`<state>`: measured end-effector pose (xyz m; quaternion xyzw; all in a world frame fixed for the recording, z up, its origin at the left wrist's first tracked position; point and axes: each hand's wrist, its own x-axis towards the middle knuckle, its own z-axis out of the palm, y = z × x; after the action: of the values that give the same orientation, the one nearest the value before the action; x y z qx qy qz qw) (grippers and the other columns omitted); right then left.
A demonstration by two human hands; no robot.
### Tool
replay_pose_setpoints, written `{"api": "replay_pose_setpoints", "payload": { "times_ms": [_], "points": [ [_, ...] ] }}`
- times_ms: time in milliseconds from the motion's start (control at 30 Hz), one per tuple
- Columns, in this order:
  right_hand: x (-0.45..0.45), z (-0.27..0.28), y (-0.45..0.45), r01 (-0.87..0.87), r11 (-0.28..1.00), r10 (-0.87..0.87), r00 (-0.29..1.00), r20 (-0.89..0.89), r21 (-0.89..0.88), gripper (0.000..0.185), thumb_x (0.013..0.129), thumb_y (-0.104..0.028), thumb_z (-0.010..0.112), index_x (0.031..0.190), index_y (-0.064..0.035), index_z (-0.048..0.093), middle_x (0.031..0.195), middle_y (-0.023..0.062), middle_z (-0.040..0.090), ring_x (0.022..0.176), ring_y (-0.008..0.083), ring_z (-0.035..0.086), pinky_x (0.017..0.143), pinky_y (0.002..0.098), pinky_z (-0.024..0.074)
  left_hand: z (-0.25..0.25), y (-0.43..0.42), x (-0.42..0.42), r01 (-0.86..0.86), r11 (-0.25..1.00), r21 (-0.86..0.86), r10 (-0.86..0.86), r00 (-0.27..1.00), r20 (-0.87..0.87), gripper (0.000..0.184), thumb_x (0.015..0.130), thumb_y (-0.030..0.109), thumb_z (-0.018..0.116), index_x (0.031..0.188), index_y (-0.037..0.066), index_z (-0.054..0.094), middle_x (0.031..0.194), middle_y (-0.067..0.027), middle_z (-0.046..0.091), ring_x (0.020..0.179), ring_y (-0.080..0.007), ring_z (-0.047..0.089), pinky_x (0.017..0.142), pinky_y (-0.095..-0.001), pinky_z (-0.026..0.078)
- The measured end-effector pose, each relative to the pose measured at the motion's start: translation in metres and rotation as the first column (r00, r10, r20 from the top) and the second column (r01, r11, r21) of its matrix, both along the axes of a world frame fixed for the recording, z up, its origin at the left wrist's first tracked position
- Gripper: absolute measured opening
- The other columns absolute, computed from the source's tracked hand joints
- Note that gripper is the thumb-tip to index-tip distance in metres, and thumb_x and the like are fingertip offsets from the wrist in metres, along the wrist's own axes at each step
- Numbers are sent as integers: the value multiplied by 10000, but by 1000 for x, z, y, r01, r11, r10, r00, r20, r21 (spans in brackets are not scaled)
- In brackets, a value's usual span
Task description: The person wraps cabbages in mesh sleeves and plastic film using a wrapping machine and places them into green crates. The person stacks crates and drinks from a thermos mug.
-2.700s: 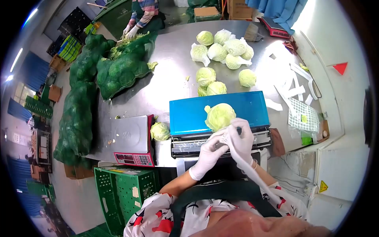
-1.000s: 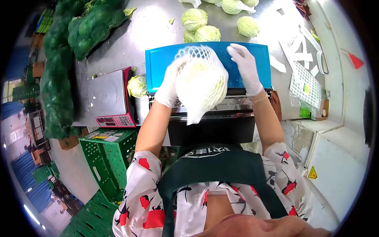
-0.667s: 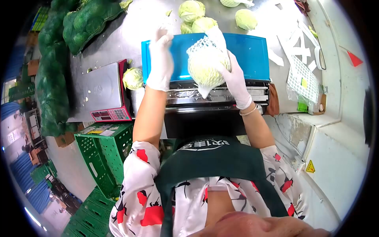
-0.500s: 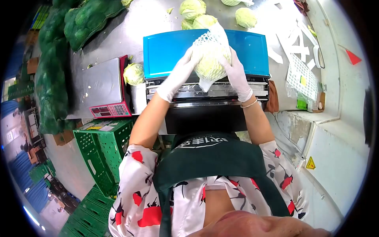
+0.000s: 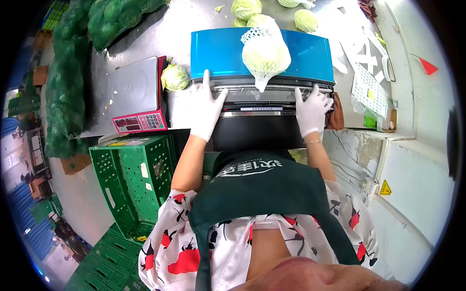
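Observation:
A pale green cabbage (image 5: 266, 54) in a white foam net sleeve lies on the blue-topped machine (image 5: 216, 51), its gathered net end pointing toward me. Neither hand touches it. Both hands wear white gloves. My left hand (image 5: 208, 110) is at the left end of the machine's front, thumb and index finger spread apart. At the right end, my right hand (image 5: 313, 114) has its fingers spread over the shiny front strip (image 5: 259, 93), which looks like clear film. Whether the fingertips press on it is hard to tell.
Left of the machine are a loose cabbage (image 5: 175, 77) and a red-framed scale (image 5: 133, 89). More cabbages (image 5: 246, 8) lie behind it. Green net sacks (image 5: 65, 87) line the left edge, above green crates (image 5: 128, 184). White net sleeves (image 5: 371, 89) are at right.
Both hands have let go of the netted cabbage, which now rests on the blue top. They have moved apart and toward me, to either end of the machine's front.

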<state>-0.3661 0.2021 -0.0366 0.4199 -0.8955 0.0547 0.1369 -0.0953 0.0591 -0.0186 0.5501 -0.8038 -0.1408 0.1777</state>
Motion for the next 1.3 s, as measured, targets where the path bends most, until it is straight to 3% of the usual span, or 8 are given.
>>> {"api": "replay_pose_setpoints", "payload": {
  "times_ms": [300,533,567,733,833,900,1033,1300],
  "points": [
    [-20,-12,3,6,961,116,898,423,-278,222,932,-200,645,1129,-122,711,849,-3,676,887,172,612,1059,395,365,-4,14,9,-110,994,-12,111,987,113,662,802,365,770,1317,-6,582,968,-135,705,1008,-311,588,889,-441,439],
    [-13,56,22,165,880,436,89,896,-445,226,956,-75,615,1129,52,688,1006,60,691,990,93,591,911,252,446,19,10,33,280,761,585,260,695,-671,72,889,51,665,880,29,732,913,-45,683,868,-112,621,791,-231,466],
    [-10,90,29,8,926,362,256,896,-376,203,937,-74,611,1074,40,708,934,57,688,890,107,608,854,249,467,20,6,53,480,739,473,95,620,-779,69,831,-18,662,777,8,697,930,-60,660,904,-149,610,814,-256,452],
    [-47,172,54,-262,820,485,-154,861,-509,135,715,-12,719,631,22,620,724,88,615,761,224,624,878,422,511,94,-10,72,706,565,427,-39,540,-841,84,812,-26,707,736,10,704,874,-83,652,815,-169,623,727,-301,491],
    [-81,179,8,-278,509,685,-443,579,-815,125,687,-8,748,805,18,718,821,110,690,841,253,677,918,436,515,132,-29,54,707,577,409,-62,538,-841,59,826,77,767,831,25,739,899,-83,669,893,-182,629,804,-339,512],
    [-77,169,-15,31,803,596,-52,801,-595,564,667,-56,816,1202,30,659,1129,172,694,1106,316,648,1047,439,446,127,-55,31,632,725,276,-157,541,-826,540,778,189,817,1259,21,637,1311,-156,609,1301,-280,514,1111,-432,380],
    [-80,99,-132,-692,586,775,324,543,-422,1203,574,-284,938,1530,8,268,1481,204,443,1416,329,380,1200,394,235,67,-110,-50,673,725,144,-540,687,-486,1277,595,341,929,1568,13,170,1624,-197,209,1505,-316,201,1215,-417,199],
    [-54,47,-150,-456,730,596,61,800,-509,1034,635,-294,918,1463,3,375,1347,180,572,1246,243,562,1061,347,436,6,-107,-91,657,671,343,-285,656,-699,1172,596,310,942,1502,-36,284,1436,-219,473,1332,-309,477,1139,-382,362]
  ]
}}
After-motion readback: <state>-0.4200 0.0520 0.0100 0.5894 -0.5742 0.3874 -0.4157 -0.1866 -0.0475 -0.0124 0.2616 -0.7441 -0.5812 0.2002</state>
